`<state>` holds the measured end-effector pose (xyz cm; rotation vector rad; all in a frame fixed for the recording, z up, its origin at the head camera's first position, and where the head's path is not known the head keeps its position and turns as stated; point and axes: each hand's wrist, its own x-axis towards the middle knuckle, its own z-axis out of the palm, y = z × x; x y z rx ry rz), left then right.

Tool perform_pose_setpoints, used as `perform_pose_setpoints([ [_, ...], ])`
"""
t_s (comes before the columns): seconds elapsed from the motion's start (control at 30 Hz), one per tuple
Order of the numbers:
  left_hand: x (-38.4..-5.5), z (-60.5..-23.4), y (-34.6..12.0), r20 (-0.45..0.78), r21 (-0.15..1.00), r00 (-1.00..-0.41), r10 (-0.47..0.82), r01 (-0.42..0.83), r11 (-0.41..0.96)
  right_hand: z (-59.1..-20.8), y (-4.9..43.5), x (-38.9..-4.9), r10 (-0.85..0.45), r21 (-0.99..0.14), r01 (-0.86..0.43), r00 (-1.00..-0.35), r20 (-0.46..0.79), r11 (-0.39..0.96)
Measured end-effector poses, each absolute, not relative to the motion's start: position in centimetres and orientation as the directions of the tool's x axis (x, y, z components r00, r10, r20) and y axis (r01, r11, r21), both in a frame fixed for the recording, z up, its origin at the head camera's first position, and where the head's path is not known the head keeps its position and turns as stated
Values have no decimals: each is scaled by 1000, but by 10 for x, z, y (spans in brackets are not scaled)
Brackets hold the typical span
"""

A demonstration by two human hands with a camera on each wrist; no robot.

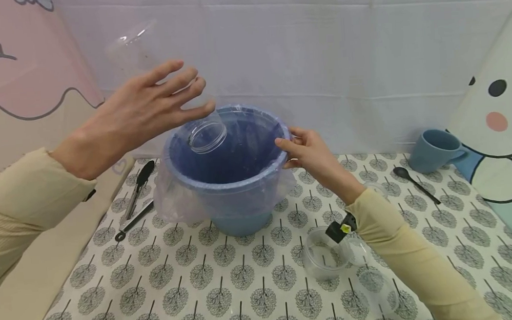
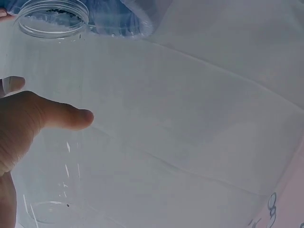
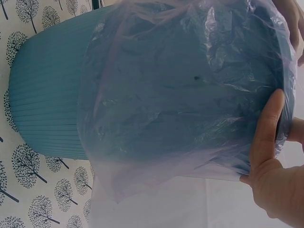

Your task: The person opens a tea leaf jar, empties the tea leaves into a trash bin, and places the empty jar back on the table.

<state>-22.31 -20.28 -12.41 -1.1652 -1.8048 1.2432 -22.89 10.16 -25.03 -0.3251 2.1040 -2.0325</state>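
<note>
My left hand holds a clear plastic jar around its side, with the thumb across it in the left wrist view. The jar is tilted, its open threaded mouth pointing down over the blue trash bin. A few dark specks show near that mouth. On the right side of the bin, my right hand grips the rim, thumb on the outside in the right wrist view. A thin translucent bag lines the bin and hangs over its outer wall.
Black-handled tongs lie left of the bin. Under my right forearm stands a clear round container, with clear lids beside it. A black spoon and a blue mug are at the far right, on the tree-print cloth.
</note>
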Motion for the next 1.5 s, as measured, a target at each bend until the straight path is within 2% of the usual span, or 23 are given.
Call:
perform_pose_setpoints([
  [0.2,-223,-124,-204,49,-930,-390,919,318,185,-250,102,-230,-292,-999,-22,-956,11,32],
  [0.53,-226,-130,-214,168,-879,-353,920,368,302,-251,101,-233,-292,-999,-23,-956,14,28],
  [0.73,-226,-133,-216,169,-891,-361,917,342,299,-252,101,-234,-297,-999,-30,-955,22,23],
  [0.97,-229,-135,-217,197,-904,-273,942,321,282,-253,103,-234,-291,-999,-22,-957,14,24],
  [1.07,-230,-134,-217,187,-914,-253,949,309,263,-253,103,-234,-289,-999,-23,-957,13,30],
  [1.5,-230,-135,-215,191,-918,-259,947,295,266,-253,105,-236,-295,-999,-33,-955,20,39],
])
